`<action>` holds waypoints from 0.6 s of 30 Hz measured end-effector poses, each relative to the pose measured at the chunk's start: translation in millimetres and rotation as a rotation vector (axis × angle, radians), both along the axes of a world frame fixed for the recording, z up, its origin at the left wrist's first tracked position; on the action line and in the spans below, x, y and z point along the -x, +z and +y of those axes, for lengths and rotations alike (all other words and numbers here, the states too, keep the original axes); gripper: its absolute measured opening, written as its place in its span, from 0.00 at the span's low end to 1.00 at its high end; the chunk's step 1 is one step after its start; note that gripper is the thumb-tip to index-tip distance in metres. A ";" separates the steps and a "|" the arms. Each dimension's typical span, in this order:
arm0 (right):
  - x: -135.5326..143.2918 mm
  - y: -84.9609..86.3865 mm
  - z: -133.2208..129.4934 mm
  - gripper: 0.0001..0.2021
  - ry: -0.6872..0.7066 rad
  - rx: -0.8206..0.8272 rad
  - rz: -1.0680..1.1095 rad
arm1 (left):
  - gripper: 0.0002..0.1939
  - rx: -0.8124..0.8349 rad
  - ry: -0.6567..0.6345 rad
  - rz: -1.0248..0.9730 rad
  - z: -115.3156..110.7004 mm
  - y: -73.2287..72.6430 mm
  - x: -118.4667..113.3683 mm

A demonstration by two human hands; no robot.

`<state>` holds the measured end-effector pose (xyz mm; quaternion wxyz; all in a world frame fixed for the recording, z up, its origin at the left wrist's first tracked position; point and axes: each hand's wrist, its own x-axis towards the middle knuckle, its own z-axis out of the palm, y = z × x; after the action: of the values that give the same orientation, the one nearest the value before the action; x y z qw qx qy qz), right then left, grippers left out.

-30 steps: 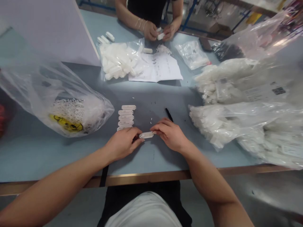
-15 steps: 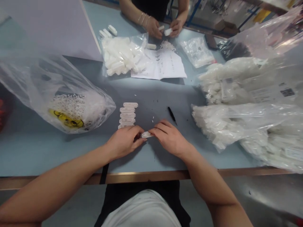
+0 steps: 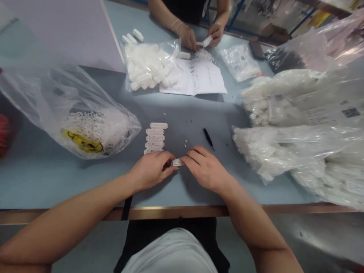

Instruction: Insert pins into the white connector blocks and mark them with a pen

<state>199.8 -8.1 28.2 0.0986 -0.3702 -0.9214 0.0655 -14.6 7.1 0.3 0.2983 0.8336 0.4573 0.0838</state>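
Between my two hands is a small white plastic piece [image 3: 176, 162] with rows of dark slots or holes. My left hand [image 3: 152, 168] pinches its left end, and the fingers of my right hand [image 3: 206, 167] are closed on its right end. Just beyond my left hand lies a column of several similar white pieces [image 3: 154, 138], the nearest partly covered by that hand. A few tiny white bits [image 3: 185, 143] rest on the table past my right fingers. Farther right is a thin black pen-like tool [image 3: 209, 138].
A clear bag of small white bits [image 3: 85, 129] stands at left; big bags of white parts [image 3: 264, 151] fill the right. Across the table, a co-worker's hands [image 3: 203, 38] hold white pieces above a paper sheet [image 3: 196, 81], beside a bag of white parts [image 3: 150, 64].
The whole view has shifted slightly. My hands keep the same grip on the white piece. The co-worker's hands have moved a little lower and closer to the pile of small bits.
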 end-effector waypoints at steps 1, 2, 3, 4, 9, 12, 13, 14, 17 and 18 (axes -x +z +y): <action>0.4 1.0 -0.9 0.13 -0.002 -0.011 -0.015 | 0.17 -0.001 0.000 -0.002 -0.1 0.0 0.0; 0.9 2.0 -1.7 0.13 -0.002 -0.020 -0.030 | 0.17 -0.004 -0.002 -0.002 -0.2 0.1 0.0; 1.4 3.1 -2.5 0.13 0.000 -0.028 -0.043 | 0.17 -0.009 -0.003 0.000 -0.4 0.3 -0.1; 1.9 4.1 -3.2 0.14 0.002 -0.033 -0.054 | 0.16 -0.015 -0.005 0.002 -0.5 0.7 -0.2; 2.8 4.0 -3.7 0.13 0.008 -0.029 -0.057 | 0.14 -0.017 -0.014 0.015 -1.1 2.9 -0.9; 1.5 -3.1 -1.2 0.13 0.002 0.005 -0.005 | 0.14 -0.008 -0.012 0.008 -1.3 3.3 -1.2; 1.0 -6.1 0.1 0.12 -0.013 0.023 0.026 | 0.14 -0.007 -0.013 0.007 -1.3 3.4 -1.2; 0.6 -9.1 1.6 0.12 -0.036 0.046 0.065 | 0.14 -0.006 -0.014 0.005 -1.3 3.5 -1.2; -0.1 -14.7 6.8 0.08 -0.144 0.174 0.210 | 0.15 -0.004 -0.014 0.004 -1.3 3.8 -1.3; -0.2 -15.0 8.6 0.06 -0.180 0.243 0.254 | 0.15 -0.005 -0.015 0.002 -1.5 3.7 -1.3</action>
<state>200.0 0.5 13.1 0.1739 -0.4491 -0.8501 0.2133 -13.3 5.7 4.0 0.2963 0.8379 0.4511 0.0817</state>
